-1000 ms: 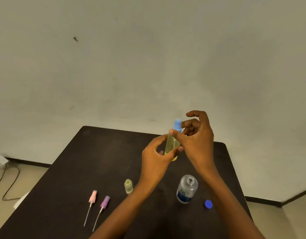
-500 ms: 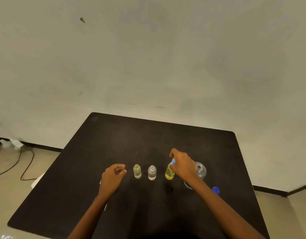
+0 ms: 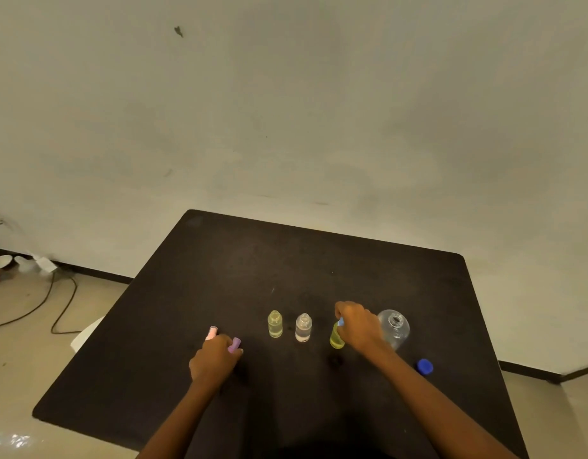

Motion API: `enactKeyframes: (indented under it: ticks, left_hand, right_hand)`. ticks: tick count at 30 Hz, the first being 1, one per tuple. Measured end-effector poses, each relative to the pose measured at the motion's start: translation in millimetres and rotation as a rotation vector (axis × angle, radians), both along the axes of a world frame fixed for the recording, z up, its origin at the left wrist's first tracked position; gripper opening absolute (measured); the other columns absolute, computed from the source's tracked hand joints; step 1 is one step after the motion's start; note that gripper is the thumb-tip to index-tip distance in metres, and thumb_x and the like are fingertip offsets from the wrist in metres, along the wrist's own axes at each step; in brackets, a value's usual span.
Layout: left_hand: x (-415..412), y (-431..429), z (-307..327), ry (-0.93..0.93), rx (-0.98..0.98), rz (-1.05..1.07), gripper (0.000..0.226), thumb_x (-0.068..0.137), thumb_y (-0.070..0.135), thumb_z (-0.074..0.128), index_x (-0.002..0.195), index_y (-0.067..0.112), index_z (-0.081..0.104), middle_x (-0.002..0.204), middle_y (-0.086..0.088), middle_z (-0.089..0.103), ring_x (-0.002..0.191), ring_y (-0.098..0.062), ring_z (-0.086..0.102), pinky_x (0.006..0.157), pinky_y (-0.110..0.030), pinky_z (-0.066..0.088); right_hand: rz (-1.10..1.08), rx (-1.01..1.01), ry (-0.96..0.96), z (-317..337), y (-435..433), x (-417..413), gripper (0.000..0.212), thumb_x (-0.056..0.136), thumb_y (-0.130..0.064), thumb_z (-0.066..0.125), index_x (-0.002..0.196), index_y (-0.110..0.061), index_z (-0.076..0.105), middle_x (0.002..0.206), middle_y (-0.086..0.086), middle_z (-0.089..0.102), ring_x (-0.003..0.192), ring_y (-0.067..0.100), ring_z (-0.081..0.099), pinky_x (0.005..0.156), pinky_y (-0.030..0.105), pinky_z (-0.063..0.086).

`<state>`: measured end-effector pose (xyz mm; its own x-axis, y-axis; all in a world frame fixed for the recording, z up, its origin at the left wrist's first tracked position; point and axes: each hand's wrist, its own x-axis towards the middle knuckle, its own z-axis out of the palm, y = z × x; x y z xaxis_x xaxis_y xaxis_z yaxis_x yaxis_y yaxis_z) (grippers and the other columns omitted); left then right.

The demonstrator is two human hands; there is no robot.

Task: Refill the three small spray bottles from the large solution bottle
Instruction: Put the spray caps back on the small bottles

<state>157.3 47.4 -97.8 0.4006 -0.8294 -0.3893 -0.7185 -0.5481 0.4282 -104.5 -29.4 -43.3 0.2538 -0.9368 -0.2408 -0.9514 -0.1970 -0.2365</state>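
Gripped purple sprayer (image 3: 235,343) in left fingers (image 3: 220,342), yellow spray bottle (image 3: 336,341) in right fingers (image 3: 344,309); risked knocking uncapped large bottle (image 3: 396,330) just beside those.

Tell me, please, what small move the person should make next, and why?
Probably lift the purple spray head, which the left hand grips, to the nearest open small bottle: it holds liquid but has no top, while the yellow bottle under the right hand already wears its blue one.
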Motion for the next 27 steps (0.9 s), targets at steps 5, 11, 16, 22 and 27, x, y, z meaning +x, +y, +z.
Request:
enactKeyframes:
  ticks: [5, 11, 16, 22, 27]
  left_hand:
    - [-6, -1, 0, -0.139, 0.030, -0.052, 0.024, 0.093, 0.042, 0.048, 0.086, 0.019, 0.055, 0.083, 0.007, 0.051, 0.081, -0.013, 0.061, 0.074, -0.026, 0.045]
    - [-12, 0, -4, -0.076, -0.028, 0.037, 0.040, 0.092, 0.049, 0.045, 0.070, 0.016, 0.055, 0.070, 0.002, 0.060, 0.069, -0.013, 0.062, 0.072, -0.028, 0.048]
    - [-39, 0, 18, 0.210, -0.174, -0.026, 0.029, 0.085, 0.048, 0.058, 0.077, 0.021, 0.065, 0.074, 0.000, 0.068, 0.069, -0.013, 0.064, 0.067, -0.028, 0.052]
    - [-95, 1, 55, 0.430, -0.330, -0.100, 0.012, 0.081, 0.034, 0.069, 0.083, 0.022, 0.065, 0.054, 0.010, 0.053, 0.043, 0.006, 0.049, 0.043, -0.009, 0.033]
    - [-110, -3, 59, 0.545, -0.383, -0.104, 0.015, 0.081, 0.037, 0.068, 0.080, 0.024, 0.061, 0.063, 0.008, 0.061, 0.053, 0.008, 0.055, 0.051, -0.011, 0.042]
  right_hand:
    - [0.027, 0.018, 0.042, 1, 3, 0, 0.033, 0.085, -0.023, 0.056, 0.117, -0.015, 0.050, 0.119, 0.005, 0.052, 0.104, 0.025, 0.056, 0.080, 0.035, 0.049]
    - [0.100, -0.147, 0.028, 9, 9, 3, 0.042, 0.086, -0.029, 0.057, 0.125, -0.016, 0.051, 0.134, 0.004, 0.043, 0.123, 0.024, 0.035, 0.095, 0.034, 0.038]
    - [0.050, -0.340, -0.419, 20, 22, 12, 0.027, 0.075, -0.011, 0.069, 0.103, -0.012, 0.066, 0.099, -0.002, 0.062, 0.094, 0.017, 0.056, 0.076, 0.026, 0.045]
    - [-0.220, 0.399, -0.907, 34, 37, 27, 0.026, 0.085, -0.008, 0.060, 0.108, -0.019, 0.059, 0.092, 0.007, 0.068, 0.082, 0.017, 0.066, 0.065, 0.021, 0.053]
    - [-0.428, 0.440, -1.076, 30, 42, 23, 0.022, 0.083, -0.002, 0.062, 0.100, -0.015, 0.061, 0.094, 0.015, 0.067, 0.085, 0.025, 0.067, 0.067, 0.032, 0.058]
